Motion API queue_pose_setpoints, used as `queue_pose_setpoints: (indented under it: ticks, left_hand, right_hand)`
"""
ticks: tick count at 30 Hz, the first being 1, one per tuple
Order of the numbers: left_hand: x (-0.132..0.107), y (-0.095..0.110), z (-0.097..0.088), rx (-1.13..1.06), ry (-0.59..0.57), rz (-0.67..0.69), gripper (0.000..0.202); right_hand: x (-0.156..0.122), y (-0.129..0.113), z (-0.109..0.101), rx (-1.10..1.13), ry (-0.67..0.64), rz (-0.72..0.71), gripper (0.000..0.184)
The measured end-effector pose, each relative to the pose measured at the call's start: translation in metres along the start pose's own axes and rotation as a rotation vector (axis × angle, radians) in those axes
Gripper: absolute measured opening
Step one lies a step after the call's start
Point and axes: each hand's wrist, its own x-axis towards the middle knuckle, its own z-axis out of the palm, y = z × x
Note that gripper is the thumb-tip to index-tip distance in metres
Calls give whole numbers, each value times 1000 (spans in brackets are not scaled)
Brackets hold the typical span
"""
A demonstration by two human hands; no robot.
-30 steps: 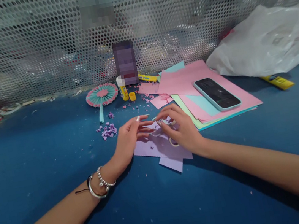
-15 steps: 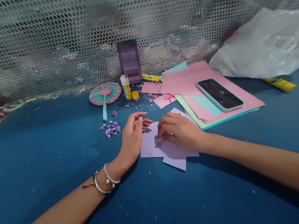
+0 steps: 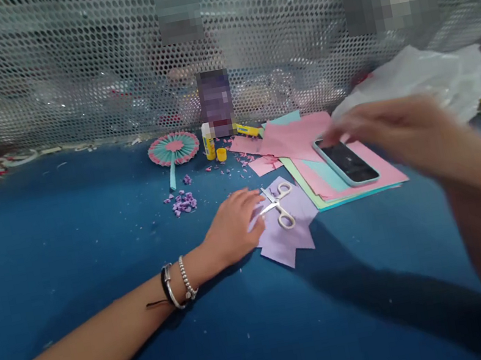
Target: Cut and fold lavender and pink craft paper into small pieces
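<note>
My left hand point(image 3: 235, 225) rests on the edge of the lavender paper pieces point(image 3: 281, 253), fingers and thumb apart around the blade tips of white-handled scissors point(image 3: 285, 219). The scissors lie on the paper with their blades spread. Whether the left fingers touch the blades is hidden. My right hand point(image 3: 390, 129), smeared by motion, is over the upper end of a phone point(image 3: 349, 162) in a pale case. Its fingertips are near the screen, and contact is unclear. The phone lies on a stack of pink, green and blue paper point(image 3: 388, 172).
A pink-and-teal paper fan point(image 3: 173, 148) lies at the back, near an uncapped glue stick point(image 3: 208, 143) and its yellow cap point(image 3: 222, 155). Purple scraps point(image 3: 183, 202) are heaped left of my hand. A white plastic bag point(image 3: 445, 75) and perforated metal panel point(image 3: 110, 72) stand behind.
My right hand has left the lavender paper and moved right and away from me to the phone, uncovering the scissors. My left hand has shifted right onto the paper. The view has moved slightly.
</note>
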Motion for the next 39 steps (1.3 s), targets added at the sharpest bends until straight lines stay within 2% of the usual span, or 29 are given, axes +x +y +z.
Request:
queue_pose_setpoints:
  ticks: [1, 2, 4, 6, 9, 13, 16, 19, 22, 26, 28, 31, 33, 35, 36, 39]
  left_hand:
    - [-1, 1, 2, 64, -58, 32, 43]
    - [-2, 1, 4, 119, -113, 46, 54]
    - [-5, 0, 8, 196, -196, 40, 69]
    - [-6, 0, 10, 234, -233, 26, 73]
    - [-7, 0, 10, 253, -245, 27, 73]
    - [-6, 2, 6, 259, -235, 49, 65]
    - [-6, 3, 2, 238, -167, 61, 49]
    - [-6, 2, -3, 184, -56, 25, 34]
    - [-6, 1, -5, 164, 79, -57, 26]
    - [-5, -3, -5, 162, 233, -127, 20]
    - [-3, -7, -7, 154, 301, -145, 20]
    - [-1, -15, -13, 109, 410, -163, 23]
    - [0, -19, -17, 29, 454, -160, 27]
    - [1, -21, -21, -63, 406, -112, 31]
    - [2, -21, -21, -102, 327, -50, 33]
    - [2, -18, -19, -117, -11, 227, 43]
  right_hand:
    - [0, -6, 10, -32, -30, -20, 25]
    - [-2, -11, 24, -124, -12, -77, 29]
    - [-9, -21, 59, -150, 5, -120, 38]
    - [-18, -25, 88, -98, -150, -178, 36]
    - [-27, -21, 106, -60, -127, -101, 32]
    - [-27, -9, 100, 9, -82, -52, 27]
    - [-24, -7, 93, 131, -85, -125, 28]
    - [-23, -8, 90, 287, -194, -269, 35]
    - [-24, -9, 90, 288, -263, -323, 36]
    - [-25, -11, 94, 88, -134, -194, 18]
    - [-25, -11, 95, 39, -69, -166, 15]
    - [-28, -10, 94, 45, 102, -206, 18]
    - [-31, -11, 93, 49, 231, -300, 21]
    - [-37, -14, 91, 19, 303, -455, 25]
    - [-40, -17, 91, -12, 327, -546, 27]
    - [-46, -30, 91, -147, 344, -818, 24]
